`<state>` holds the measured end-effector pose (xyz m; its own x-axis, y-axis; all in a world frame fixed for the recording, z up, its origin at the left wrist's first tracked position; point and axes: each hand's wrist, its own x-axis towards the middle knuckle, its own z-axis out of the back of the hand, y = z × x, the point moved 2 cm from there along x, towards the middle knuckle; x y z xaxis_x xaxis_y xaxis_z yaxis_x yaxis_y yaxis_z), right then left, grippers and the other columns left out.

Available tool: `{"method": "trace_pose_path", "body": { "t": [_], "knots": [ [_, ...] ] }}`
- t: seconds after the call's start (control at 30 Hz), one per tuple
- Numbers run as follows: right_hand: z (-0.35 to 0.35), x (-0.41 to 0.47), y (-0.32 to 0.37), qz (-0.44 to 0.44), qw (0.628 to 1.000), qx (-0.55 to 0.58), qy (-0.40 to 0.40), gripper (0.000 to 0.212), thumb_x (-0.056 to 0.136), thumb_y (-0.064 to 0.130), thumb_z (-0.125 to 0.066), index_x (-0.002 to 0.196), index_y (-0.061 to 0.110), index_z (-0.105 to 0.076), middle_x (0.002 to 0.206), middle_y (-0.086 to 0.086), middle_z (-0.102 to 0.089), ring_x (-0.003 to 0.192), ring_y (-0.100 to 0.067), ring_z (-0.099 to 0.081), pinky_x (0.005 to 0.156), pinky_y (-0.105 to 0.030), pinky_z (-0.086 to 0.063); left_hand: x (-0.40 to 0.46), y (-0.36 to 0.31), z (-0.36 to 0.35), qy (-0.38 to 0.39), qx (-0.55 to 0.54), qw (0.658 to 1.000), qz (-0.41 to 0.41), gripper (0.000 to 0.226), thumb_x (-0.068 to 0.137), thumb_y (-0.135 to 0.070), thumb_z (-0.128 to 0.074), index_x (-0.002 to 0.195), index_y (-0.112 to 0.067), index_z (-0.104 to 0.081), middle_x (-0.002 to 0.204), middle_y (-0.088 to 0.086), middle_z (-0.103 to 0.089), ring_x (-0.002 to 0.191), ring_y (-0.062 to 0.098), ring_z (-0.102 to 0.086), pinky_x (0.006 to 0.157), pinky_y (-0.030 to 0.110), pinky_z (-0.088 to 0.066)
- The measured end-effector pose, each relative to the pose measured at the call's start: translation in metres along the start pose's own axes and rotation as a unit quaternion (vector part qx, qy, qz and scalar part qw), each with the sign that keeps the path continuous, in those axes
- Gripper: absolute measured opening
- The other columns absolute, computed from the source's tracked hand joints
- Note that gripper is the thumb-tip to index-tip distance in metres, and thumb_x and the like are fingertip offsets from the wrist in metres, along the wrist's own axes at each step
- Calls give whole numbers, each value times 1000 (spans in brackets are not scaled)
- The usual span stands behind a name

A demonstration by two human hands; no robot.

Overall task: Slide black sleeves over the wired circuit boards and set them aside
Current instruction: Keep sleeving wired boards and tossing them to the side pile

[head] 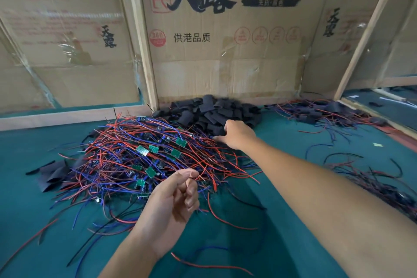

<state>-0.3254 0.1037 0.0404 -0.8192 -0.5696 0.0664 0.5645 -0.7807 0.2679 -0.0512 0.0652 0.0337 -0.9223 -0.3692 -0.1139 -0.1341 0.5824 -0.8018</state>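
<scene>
at sleeve pile (209,113), right hand (237,134)

I work at a teal cloth-covered table (293,244) walled in by flattened cardboard boxes (225,52) printed with large black and red Chinese characters, patched with clear tape and held in pale wooden frames (144,36), under soft daylight.

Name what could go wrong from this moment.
The left hand pinches wires that run into the tangled pile of boards, so lifting may drag neighbouring boards along. The right hand reaches into the overlapping black sleeves and could take several at once.
</scene>
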Motion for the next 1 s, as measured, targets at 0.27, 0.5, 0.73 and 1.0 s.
{"method": "trace_pose_path", "body": {
  "t": [0.27,0.5,0.73,1.0],
  "knots": [
    [30,-39,11,-44,927,359,-103,11,95,17,-51,103,13,-46,86,-10,-66,63,-21,-63,51,-29,-46,4,1,8,-21,19,999,-44,17,81,-18,-61,92,-6,-63,65,5,-40,50,15,-32,44,24,-29],
    [18,-157,24,-39,752,658,27,43,81,54,-49,102,17,-50,56,8,-35,45,-10,-24,39,-20,-19,7,-19,30,-177,516,795,-266,15,92,-24,-58,78,-29,-60,64,-10,-61,53,8,-50,51,21,-38],
    [-5,-174,-2,8,774,631,43,53,85,58,-47,118,18,-56,64,13,-42,53,-5,-31,44,-20,-23,9,-40,60,-302,500,751,-306,10,94,-19,-63,99,-25,-56,78,-10,-63,73,7,-58,66,30,-45],
    [-16,-168,-5,22,745,666,-32,36,104,48,-38,109,20,-61,65,13,-41,53,-4,-33,44,-17,-25,39,-85,61,-365,515,742,-224,67,81,-66,-68,118,-18,-38,83,-4,-61,75,16,-61,66,35,-43]
  ]
}}
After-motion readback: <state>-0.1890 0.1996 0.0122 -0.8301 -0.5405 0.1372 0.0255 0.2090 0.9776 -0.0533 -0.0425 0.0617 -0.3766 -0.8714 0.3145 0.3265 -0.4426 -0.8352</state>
